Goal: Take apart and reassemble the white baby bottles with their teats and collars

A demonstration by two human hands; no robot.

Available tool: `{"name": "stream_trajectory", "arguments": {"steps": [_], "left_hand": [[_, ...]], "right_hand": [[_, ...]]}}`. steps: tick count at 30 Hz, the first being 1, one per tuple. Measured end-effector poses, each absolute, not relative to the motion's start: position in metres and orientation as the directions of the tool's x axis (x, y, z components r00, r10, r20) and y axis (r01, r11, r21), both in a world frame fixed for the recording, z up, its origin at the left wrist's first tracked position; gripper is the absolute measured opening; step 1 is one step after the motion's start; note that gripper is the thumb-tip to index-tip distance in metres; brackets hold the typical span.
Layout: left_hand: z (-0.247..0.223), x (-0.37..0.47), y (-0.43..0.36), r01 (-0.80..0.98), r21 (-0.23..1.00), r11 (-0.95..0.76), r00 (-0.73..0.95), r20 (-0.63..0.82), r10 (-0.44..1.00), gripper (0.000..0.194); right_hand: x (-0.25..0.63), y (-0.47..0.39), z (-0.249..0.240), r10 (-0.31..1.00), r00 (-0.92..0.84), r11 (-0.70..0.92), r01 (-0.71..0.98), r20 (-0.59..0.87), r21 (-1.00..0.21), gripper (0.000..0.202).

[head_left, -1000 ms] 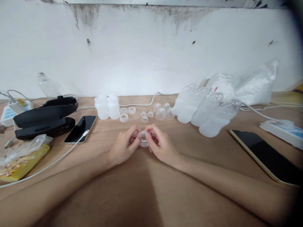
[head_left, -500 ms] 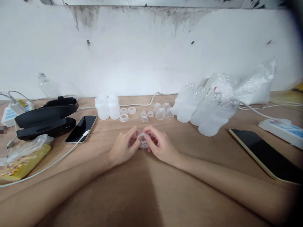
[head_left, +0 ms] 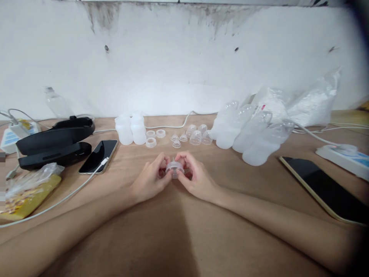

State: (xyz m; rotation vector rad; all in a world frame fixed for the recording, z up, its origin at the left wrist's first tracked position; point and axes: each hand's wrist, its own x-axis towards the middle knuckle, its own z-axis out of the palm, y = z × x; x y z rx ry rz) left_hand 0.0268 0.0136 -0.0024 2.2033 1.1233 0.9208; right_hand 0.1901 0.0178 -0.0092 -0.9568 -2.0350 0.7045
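Note:
Between my two hands, low over the middle of the table, is a translucent baby bottle collar [head_left: 175, 165] with a clear, ridged piece at it, probably a teat; its exact fit I cannot make out. My left hand [head_left: 154, 174] pinches its left side with thumb and fingers. On the right side, my right hand [head_left: 194, 173] grips it in the same way. Just beyond the hands lie three loose collars [head_left: 150, 142], three small clear teats [head_left: 177, 144] and several clear domed caps [head_left: 195, 137].
White bottles [head_left: 125, 130] stand at back left; several capped bottles [head_left: 255, 148] stand at right before plastic bags [head_left: 313, 102]. Phones [head_left: 99, 156] lie on both sides, one with a cable. A black case [head_left: 54, 144], a yellow snack bag [head_left: 34, 192] and a power strip [head_left: 343, 156] flank the table.
The collar has been tilted in my fingers, so its rim now shows more edge-on and a small tip stands above it. Both hands stay in nearly the same place.

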Motion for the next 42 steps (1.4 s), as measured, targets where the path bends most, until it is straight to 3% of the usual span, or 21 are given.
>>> {"name": "stream_trajectory", "arguments": {"steps": [9,14,17,21,24,27,29,32,34,37,42], "left_hand": [[-0.002,0.027,0.014,0.491,0.689,-0.534,0.421,0.349,0.837,0.002],[-0.004,0.025,0.013,0.606,0.606,-0.515,0.356,0.372,0.857,0.003],[-0.005,0.025,0.012,0.708,0.5,-0.499,0.357,0.356,0.864,0.011],[0.002,0.024,0.007,0.816,0.234,-0.529,0.451,0.313,0.836,0.016],[0.021,0.02,0.004,0.754,0.058,-0.654,0.623,0.254,0.74,0.019],[0.048,0.01,0.014,0.691,-0.014,-0.723,0.695,0.29,0.658,0.027],[0.061,-0.001,0.031,0.781,-0.051,-0.622,0.57,0.464,0.678,0.03],[0.068,-0.018,0.067,0.954,-0.14,-0.263,0.291,0.629,0.721,0.049],[0.064,-0.025,0.088,0.962,-0.209,-0.175,0.266,0.583,0.767,0.059],[0.057,-0.03,0.103,0.947,-0.287,-0.143,0.281,0.528,0.801,0.057],[0.074,-0.031,0.077,0.957,-0.263,-0.123,0.243,0.495,0.834,0.057]], "right_hand": [[0.188,0.019,-0.007,0.859,-0.378,0.477,0.348,0.345,-0.807,0.015],[0.189,0.019,-0.003,0.853,-0.454,0.372,0.186,0.257,-0.909,0.025],[0.189,0.02,-0.001,0.859,-0.492,0.231,0.129,0.14,-0.964,0.032],[0.192,0.025,-0.003,0.86,-0.511,0.029,0.014,0.017,-0.999,0.051],[0.196,0.029,-0.006,0.867,-0.498,-0.059,-0.073,-0.015,-0.996,0.064],[0.201,0.031,-0.009,0.889,-0.457,-0.05,-0.108,0.005,-0.993,0.064],[0.203,0.031,-0.009,0.903,-0.43,-0.047,-0.111,0.005,-0.993,0.062],[0.203,0.031,-0.009,0.902,-0.431,-0.056,-0.112,-0.002,-0.992,0.06],[0.203,0.031,-0.009,0.898,-0.44,-0.054,-0.113,0.001,-0.992,0.06],[0.202,0.031,-0.01,0.891,-0.454,-0.046,-0.106,0.008,-0.993,0.057],[0.202,0.03,-0.007,0.886,-0.464,-0.051,-0.118,0.009,-0.992,0.052]]}}
